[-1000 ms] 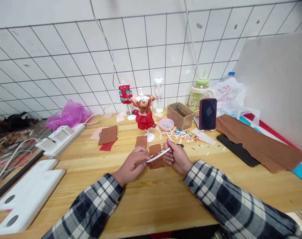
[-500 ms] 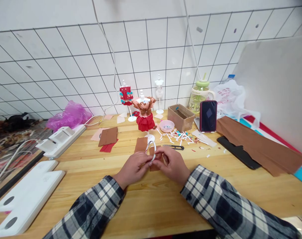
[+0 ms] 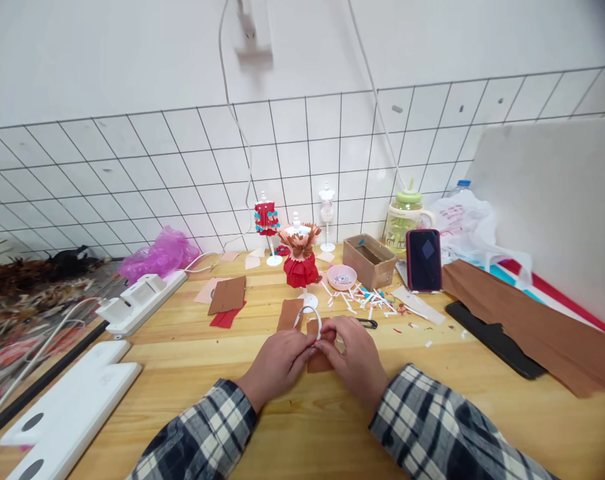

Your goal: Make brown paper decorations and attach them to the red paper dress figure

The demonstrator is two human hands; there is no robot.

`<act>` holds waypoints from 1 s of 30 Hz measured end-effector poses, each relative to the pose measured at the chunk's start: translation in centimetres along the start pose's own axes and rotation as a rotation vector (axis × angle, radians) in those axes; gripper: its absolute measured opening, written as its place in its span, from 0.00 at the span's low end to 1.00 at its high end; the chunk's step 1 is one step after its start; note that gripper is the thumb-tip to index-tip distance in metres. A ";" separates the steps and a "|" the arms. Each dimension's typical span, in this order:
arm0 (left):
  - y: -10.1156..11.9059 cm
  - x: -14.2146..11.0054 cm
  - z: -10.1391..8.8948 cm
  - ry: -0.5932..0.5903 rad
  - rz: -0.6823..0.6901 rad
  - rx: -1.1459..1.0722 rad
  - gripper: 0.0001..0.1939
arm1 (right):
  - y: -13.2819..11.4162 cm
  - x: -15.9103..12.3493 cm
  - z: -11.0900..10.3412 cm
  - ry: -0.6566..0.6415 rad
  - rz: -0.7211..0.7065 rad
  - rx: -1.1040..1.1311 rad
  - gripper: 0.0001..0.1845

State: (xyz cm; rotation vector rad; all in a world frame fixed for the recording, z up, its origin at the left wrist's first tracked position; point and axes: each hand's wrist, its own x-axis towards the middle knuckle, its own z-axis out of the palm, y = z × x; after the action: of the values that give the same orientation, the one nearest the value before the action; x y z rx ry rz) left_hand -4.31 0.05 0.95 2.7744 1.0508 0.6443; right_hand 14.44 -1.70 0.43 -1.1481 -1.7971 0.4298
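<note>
A narrow white strip (image 3: 318,319), bent into a loop, stands up between my hands. My left hand (image 3: 277,363) pinches its lower end with thumb and forefinger. The fingertips of my right hand (image 3: 358,355) close on the strip from the other side, almost touching the left ones. Below them lies a brown crepe-like piece (image 3: 320,364), partly covered by the fingers, and a second brown piece (image 3: 289,315) is just behind. Further back stands a small mannequin (image 3: 301,270) in a red skirt and ruffled brown top. Black thread snips (image 3: 368,324) lie behind my right hand.
Two more mannequins, one dressed in red (image 3: 266,219) and one bare white (image 3: 327,212), stand by the wall. White paper bits (image 3: 362,300), a pink dish (image 3: 342,277), a cardboard box (image 3: 370,260) and a phone (image 3: 424,260) are at right; a power strip (image 3: 145,307) is left.
The white strip, stretched between my hands a second ago, is now curved into a loop. My right hand has come in to meet the left. The view has tilted up.
</note>
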 end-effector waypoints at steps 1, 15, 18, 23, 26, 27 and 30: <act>0.0 0.0 0.0 0.001 0.001 0.011 0.11 | 0.0 0.0 0.1 -0.009 -0.005 -0.004 0.05; -0.3 -0.1 0.0 0.058 0.085 0.199 0.09 | 0.3 0.3 0.5 -0.042 0.092 0.109 0.03; -0.2 0.0 0.1 0.039 0.073 0.191 0.09 | 0.4 0.4 0.4 -0.081 0.088 0.108 0.04; -0.1 -0.1 0.3 0.044 0.028 0.153 0.09 | 0.4 0.3 0.3 -0.006 0.092 0.122 0.03; -0.1 -0.2 0.4 0.048 0.024 0.099 0.10 | 0.4 0.2 0.3 0.006 0.090 0.147 0.11; 0.0 -0.3 0.4 0.045 0.021 0.079 0.10 | 0.4 0.2 0.3 -0.005 0.081 0.150 0.10; 0.1 -0.4 0.5 0.030 -0.002 0.049 0.11 | 0.5 0.2 0.2 -0.027 0.074 0.141 0.03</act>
State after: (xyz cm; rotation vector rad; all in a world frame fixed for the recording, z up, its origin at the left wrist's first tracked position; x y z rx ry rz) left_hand -4.30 -0.25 0.40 2.8136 1.0897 0.6714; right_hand 14.46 -1.25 0.12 -1.1168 -1.7220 0.6085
